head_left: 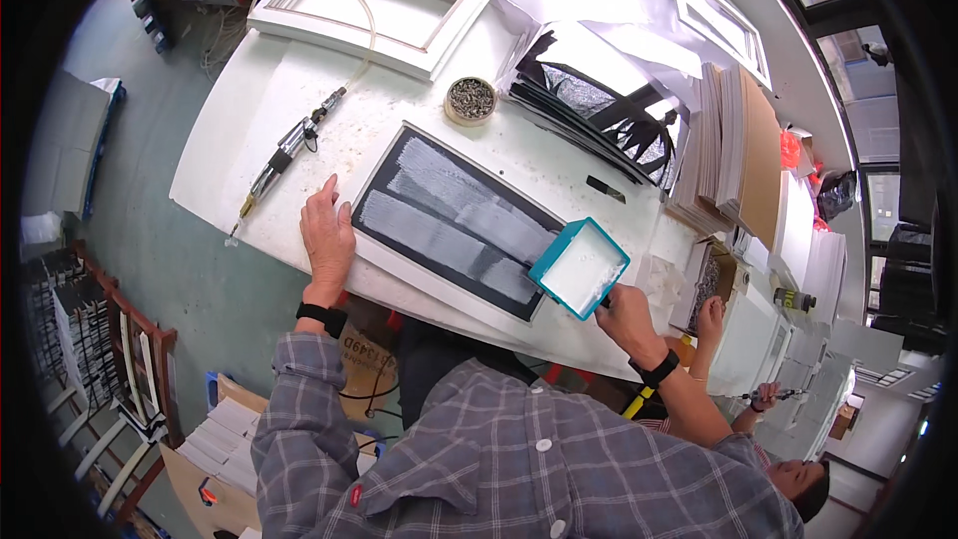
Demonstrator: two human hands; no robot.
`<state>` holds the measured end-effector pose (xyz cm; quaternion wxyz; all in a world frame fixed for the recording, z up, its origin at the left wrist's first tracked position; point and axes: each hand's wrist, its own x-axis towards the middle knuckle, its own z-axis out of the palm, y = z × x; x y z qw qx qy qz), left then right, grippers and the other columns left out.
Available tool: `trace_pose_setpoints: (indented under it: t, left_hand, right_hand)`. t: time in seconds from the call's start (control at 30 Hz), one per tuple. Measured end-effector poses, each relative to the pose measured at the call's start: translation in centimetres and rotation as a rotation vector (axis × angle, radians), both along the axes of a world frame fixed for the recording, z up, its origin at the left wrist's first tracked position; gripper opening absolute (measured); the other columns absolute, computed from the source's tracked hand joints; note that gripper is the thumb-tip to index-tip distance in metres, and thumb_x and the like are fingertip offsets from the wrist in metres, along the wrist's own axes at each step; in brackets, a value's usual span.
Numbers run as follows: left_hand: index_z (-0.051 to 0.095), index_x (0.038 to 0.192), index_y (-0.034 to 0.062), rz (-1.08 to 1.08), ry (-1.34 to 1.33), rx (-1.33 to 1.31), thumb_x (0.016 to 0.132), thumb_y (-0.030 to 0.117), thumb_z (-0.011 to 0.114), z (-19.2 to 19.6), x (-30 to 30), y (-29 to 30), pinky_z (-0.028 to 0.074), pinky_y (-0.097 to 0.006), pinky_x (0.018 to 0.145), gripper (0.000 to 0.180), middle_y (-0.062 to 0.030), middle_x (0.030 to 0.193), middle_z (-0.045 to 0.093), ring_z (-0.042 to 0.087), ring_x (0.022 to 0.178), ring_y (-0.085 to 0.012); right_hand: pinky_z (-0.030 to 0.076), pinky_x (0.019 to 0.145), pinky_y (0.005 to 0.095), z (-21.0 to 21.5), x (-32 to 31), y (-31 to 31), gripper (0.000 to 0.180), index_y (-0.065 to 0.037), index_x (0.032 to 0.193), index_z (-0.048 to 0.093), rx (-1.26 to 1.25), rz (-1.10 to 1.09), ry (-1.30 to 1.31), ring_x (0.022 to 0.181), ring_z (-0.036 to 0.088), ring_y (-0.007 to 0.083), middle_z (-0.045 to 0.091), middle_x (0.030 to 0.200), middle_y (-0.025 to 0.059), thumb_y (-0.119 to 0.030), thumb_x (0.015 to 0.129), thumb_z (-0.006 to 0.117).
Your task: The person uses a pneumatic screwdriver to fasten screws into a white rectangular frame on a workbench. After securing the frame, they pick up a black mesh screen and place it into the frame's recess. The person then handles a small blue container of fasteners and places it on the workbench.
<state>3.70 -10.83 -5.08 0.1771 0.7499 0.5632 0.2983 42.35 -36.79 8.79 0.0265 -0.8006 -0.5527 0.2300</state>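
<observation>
A flat dark panel [414, 184] with a light border lies slantwise on the white table, covered in broad whitish streaks. My right hand [633, 325] is closed around the dark handle of a teal rectangular box-shaped spreader [568, 251] with white material inside. The spreader sits over the panel's right end; its underside is hidden, so contact cannot be told. My left hand [329, 236] rests at the panel's left edge with its fingers stretched out, holding nothing.
A pneumatic screwdriver [282, 157] with a hose lies left. Beyond the panel stand a round tub of screws [470, 101], a white frame [431, 58] and stacked dark panels [579, 127]. Upright boards [750, 145] lean at right, near other people's hands [710, 324].
</observation>
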Motion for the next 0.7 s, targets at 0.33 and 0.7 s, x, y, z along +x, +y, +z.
trace_pose_setpoints:
  t: [0.33,0.7]
  left_hand:
    - [0.050,0.145,0.0035,-0.029,-0.026,0.005,0.099,0.011,0.056,-1.1,0.0,-0.2,0.043,-0.044,0.100,0.046,-0.0167,0.119,0.059,0.056,0.110,-0.0326]
    - [0.049,0.147,0.0015,-0.044,-0.011,-0.020,0.108,0.019,0.042,-1.9,-0.4,0.0,0.042,-0.043,0.106,0.043,-0.0183,0.133,0.057,0.054,0.124,-0.0324]
  right_hand:
    - [0.052,0.079,0.0402,6.3,7.3,-8.9,0.023,0.005,0.094,0.071,0.417,-0.549,-0.020,0.093,0.066,0.0397,0.068,0.106,0.0243,-0.010,0.077,0.076]
    - [0.052,0.071,0.0297,7.5,10.1,-14.7,0.041,0.007,0.101,0.069,0.364,-1.010,0.148,0.072,0.066,0.0161,0.071,0.079,0.0102,-0.032,0.088,0.078]
